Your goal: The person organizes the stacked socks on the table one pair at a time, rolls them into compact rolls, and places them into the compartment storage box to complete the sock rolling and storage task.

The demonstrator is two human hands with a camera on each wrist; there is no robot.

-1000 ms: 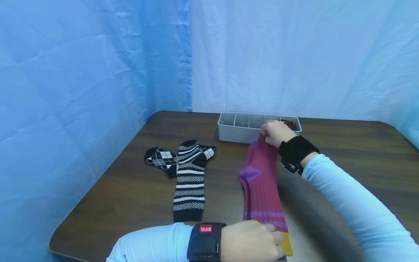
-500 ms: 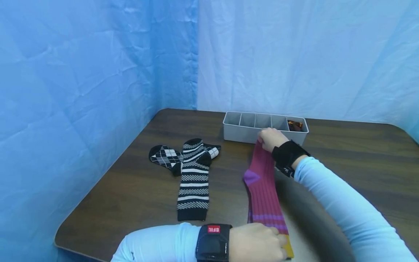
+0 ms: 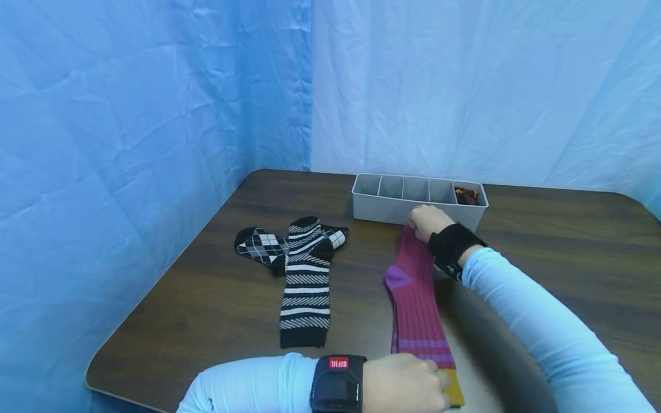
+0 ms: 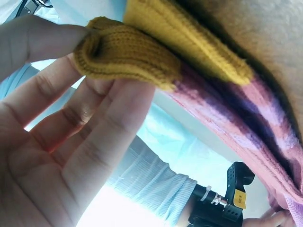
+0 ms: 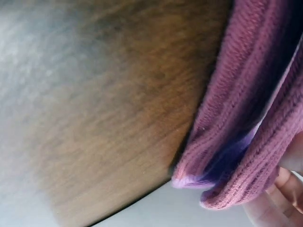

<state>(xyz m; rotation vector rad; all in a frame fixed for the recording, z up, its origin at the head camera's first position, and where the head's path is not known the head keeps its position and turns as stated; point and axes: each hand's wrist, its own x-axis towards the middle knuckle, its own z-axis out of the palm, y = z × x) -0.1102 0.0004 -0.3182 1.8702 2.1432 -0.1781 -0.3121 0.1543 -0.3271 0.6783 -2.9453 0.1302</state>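
A pair of maroon ribbed socks (image 3: 418,307) with purple heels, purple bands and mustard cuffs lies lengthwise, one sock over the other. My left hand (image 3: 405,383) pinches the upper sock's mustard cuff (image 4: 128,52) between thumb and fingers. The lower sock's cuff (image 4: 203,47) lies beside it, against the table. At the far end my right hand (image 3: 430,221) holds the upper sock by its foot end, just in front of the grey box. In the right wrist view the upper sock's toe (image 5: 236,194) stands slightly apart from the lower sock (image 5: 222,94).
A grey divided box (image 3: 379,211) stands at the back, with a dark brown and orange bundle (image 3: 466,196) in its right-end compartment. To the left, a black-and-white striped sock (image 3: 304,292) lies across an argyle one (image 3: 260,246). Blue sheeting (image 3: 155,115) hangs around the wooden table (image 3: 206,310).
The upper maroon sock now covers most of the lower one, whose heel showed beside it earlier. My right hand has come slightly nearer, off the box's rim. The head view has shifted a little.
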